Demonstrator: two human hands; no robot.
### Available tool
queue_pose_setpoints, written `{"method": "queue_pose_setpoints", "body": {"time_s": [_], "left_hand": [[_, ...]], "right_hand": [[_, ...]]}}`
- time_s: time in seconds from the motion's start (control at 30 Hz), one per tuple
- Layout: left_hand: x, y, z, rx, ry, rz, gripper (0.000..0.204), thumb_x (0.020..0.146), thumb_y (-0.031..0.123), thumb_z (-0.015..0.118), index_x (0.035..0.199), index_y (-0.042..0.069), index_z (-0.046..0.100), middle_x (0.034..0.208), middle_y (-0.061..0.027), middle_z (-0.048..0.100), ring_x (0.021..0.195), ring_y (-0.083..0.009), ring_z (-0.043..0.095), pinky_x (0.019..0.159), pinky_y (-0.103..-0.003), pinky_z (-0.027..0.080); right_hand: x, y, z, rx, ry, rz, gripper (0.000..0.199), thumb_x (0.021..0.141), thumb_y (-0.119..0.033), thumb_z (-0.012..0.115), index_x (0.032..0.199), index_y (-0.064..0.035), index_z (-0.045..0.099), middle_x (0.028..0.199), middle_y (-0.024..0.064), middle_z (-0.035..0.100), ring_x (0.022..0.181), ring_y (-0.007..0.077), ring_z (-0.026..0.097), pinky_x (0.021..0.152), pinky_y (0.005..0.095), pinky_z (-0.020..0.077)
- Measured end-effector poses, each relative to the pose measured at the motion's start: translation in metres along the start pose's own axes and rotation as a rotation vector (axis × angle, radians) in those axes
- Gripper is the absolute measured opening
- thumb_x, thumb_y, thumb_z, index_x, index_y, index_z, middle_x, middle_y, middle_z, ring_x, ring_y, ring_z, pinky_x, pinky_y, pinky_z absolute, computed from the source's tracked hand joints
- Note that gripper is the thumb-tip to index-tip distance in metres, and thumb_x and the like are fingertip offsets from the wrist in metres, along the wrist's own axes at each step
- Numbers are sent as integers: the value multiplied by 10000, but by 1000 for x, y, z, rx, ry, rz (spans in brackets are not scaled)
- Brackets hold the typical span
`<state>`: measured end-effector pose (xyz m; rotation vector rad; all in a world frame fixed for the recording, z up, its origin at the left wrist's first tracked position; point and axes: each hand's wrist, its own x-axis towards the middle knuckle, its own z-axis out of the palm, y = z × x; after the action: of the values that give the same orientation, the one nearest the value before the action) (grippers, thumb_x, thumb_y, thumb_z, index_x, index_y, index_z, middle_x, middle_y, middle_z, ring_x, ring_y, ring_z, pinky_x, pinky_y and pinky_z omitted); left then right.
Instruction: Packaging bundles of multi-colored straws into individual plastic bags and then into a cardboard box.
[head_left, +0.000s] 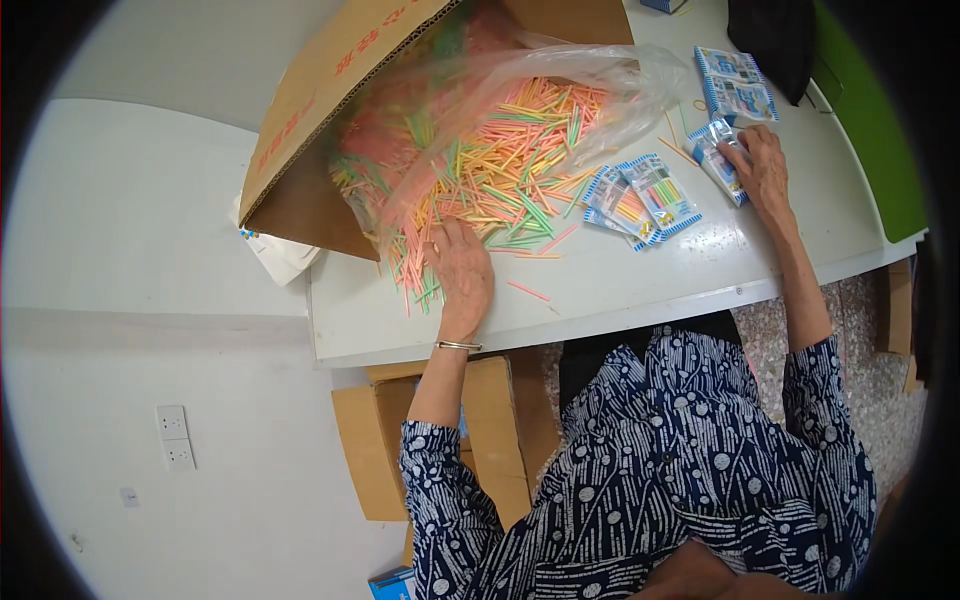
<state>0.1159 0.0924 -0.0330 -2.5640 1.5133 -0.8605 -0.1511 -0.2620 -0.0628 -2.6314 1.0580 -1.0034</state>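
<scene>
A large heap of thin pastel sticks [510, 150], pink, yellow, orange and green, spills from a clear plastic bag [590, 65] in a tipped cardboard box [330, 90]. My left hand [464, 275], with a bangle at the wrist, is at the heap's near edge. Its fingers are bent around some sticks; their tips are partly hidden. On the right, my right hand [767, 172] grips the right edge of a small blue-and-white packet [718, 162], with the thumb on top. Between my hands lie overlapping clear-windowed packets [660, 192] with coloured sticks inside.
More blue-and-white packets [735, 85] lie farther back on the white table [600, 295]. Loose sticks are scattered near the heap. A black item [770, 40] and a green panel [860, 130] stand at the right. Below the table is an open cardboard box [490, 430].
</scene>
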Motion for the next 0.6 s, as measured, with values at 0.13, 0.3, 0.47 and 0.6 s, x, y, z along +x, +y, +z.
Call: {"method": "queue_pose_setpoints", "body": {"time_s": [0.13,0.3,0.47,0.6], "left_hand": [[2,1,-9,-51,-53,-9,235,759,7,492,974,-59,560,1053,-197,487,1012,-329,442,857,-475,319],[2,-9,-12,-147,-68,-60,286,740,-1,502,1020,-40,550,979,-175,523,961,-325,456,825,-460,320],[20,-12,-34,-295,-143,-222,232,870,85,471,1056,-47,515,977,-180,571,928,-340,518,813,-452,373],[32,-29,-46,-968,-278,-382,287,941,165,445,1132,-42,496,1003,-141,598,946,-258,580,837,-373,440]], "right_hand": [[2,6,4,108,30,50,132,861,-125,605,866,-3,555,948,137,564,907,310,538,791,385,439],[5,2,-2,11,127,-16,74,854,-56,590,875,-3,542,921,132,564,876,310,545,768,392,442],[13,-10,-16,4,353,-114,77,853,-32,589,919,-13,556,914,135,582,852,308,556,751,395,446],[25,-63,-29,269,428,-223,130,872,-46,586,997,-15,581,910,130,610,808,287,582,715,355,458]]}}
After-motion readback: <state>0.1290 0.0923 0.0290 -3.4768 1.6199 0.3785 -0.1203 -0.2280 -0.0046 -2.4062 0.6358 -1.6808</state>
